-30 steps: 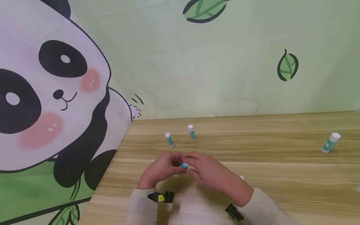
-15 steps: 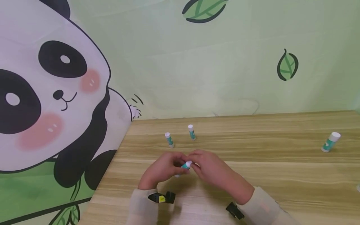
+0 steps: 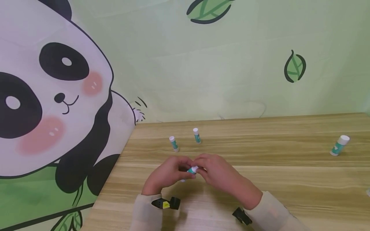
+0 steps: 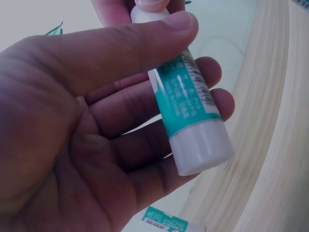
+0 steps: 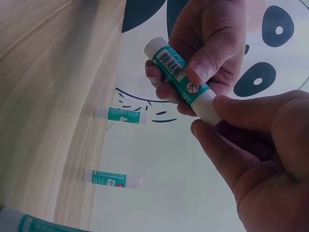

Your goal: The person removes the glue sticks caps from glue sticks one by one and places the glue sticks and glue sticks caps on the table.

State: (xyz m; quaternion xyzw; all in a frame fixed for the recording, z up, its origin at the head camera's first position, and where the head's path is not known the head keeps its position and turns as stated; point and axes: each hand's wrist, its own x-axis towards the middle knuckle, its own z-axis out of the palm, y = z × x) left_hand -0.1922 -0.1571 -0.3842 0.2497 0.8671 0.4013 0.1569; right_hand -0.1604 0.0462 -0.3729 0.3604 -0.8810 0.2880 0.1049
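The left hand is gripping a glue stick, its thumb pressing across the teal label and its fingers curling behind. The right hand is pinching the white right end of it between thumb and forefinger. The stick is tilting above the near left part of the table, its left end pointing nearer. Beyond the hands, a left stick and a middle stick are standing apart. A right stick is standing well to their right. A panda is showing on the backdrop.
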